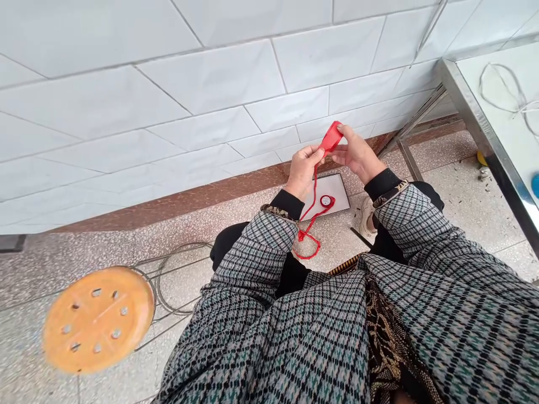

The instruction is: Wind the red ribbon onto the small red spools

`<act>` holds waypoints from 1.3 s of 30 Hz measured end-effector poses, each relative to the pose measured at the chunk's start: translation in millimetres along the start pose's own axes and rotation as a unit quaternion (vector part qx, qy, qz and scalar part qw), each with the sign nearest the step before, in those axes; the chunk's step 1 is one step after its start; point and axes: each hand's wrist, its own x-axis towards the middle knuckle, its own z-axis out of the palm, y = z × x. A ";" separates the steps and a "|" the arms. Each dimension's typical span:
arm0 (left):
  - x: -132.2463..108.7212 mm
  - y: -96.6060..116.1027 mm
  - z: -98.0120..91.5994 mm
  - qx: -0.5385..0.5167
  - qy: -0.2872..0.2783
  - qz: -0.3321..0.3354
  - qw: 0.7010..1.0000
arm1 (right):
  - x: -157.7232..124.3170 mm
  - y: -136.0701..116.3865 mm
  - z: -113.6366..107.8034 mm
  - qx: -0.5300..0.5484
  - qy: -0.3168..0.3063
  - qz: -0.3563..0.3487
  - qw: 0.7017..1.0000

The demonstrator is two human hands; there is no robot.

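My left hand (pixel 304 168) and my right hand (pixel 357 152) are raised in front of me, both pinched on a small red clip-like piece (pixel 331 137). A red cord (pixel 311 224) hangs from it, looping down past my left cuff. Below the hands, a white card (pixel 337 188) lies on the floor with a small round red-and-white piece (pixel 326 201) on it. My checked sleeves and lap fill the lower part of the view.
An orange round stool seat (pixel 97 318) on a wire frame stands at lower left. A steel-edged white table (pixel 497 129) with a thin white cable (pixel 511 92) is at right. A white tiled wall (pixel 189 95) rises ahead. Speckled floor (pixel 463 196) lies between.
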 end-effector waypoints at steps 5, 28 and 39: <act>-2.4 -5.9 0.0 0.085 0.033 0.072 0.993 | -2.3 -1.3 2.2 0.029 0.004 0.031 0.999; -16.8 8.1 -14.7 0.170 -0.039 0.094 0.980 | -11.6 -14.4 -3.5 0.092 -0.031 0.124 0.988; -12.2 3.8 -24.6 0.110 -0.097 0.003 0.989 | -28.7 -23.0 -5.9 0.023 -0.121 0.173 0.977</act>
